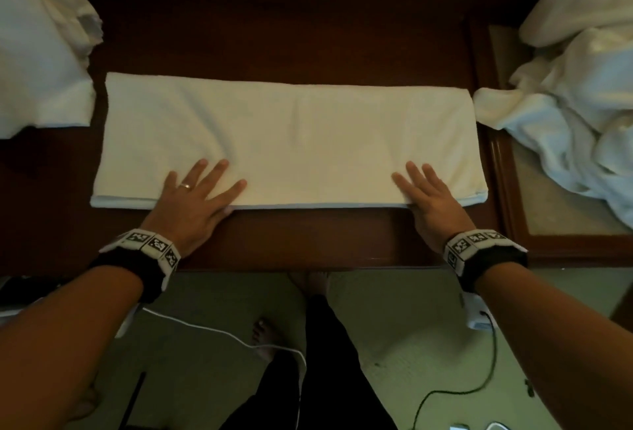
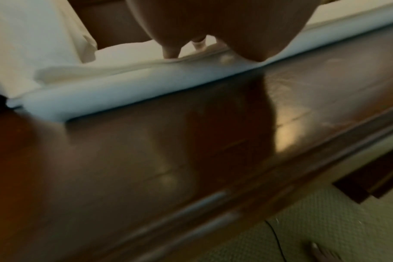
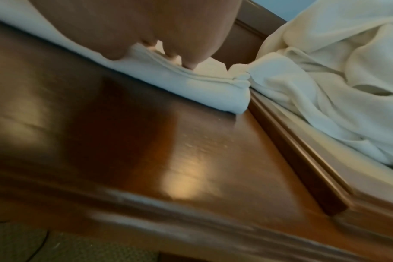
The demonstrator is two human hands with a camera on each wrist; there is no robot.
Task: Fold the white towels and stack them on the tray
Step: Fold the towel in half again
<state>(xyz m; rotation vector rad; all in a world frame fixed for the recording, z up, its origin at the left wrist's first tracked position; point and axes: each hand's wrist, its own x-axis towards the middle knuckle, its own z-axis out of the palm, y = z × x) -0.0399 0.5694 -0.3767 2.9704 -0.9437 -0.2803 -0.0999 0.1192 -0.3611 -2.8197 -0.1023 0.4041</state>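
Pressing flat on the long folded towel [image 1: 291, 141] with the left hand [image 1: 195, 196] and the right hand [image 1: 430, 201], both spread wide, fingers straight and apart, gripping nothing. Palms on the near edge of the towel, fingertips pointing away over the cloth, most of the strip stretching between the two hands and a bit past each one. Under the wrists, only bare dark table [image 1: 308, 241], shiny and likely slippery. Could slide the whole towel away if pushed forward too hard. Could pull the layers apart at the near edge, thick and doubled right under the palms, if lifted by one layer only. Next fold likely end to end, so could come out crooked if picked up from these middle spots and not from the corners. Just past the right hand, beyond the towel's end, a wooden tray [image 1: 500, 169] with a loose heap of white towels [image 1: 575, 104] lying over much of it and almost touching the folded end. Could snag that heap when swinging the right end over. Could find little flat room there for a neat stack, so might sag or tip. Past the left hand, more white cloth [image 1: 37, 80] near the other end, easy to drag along too.
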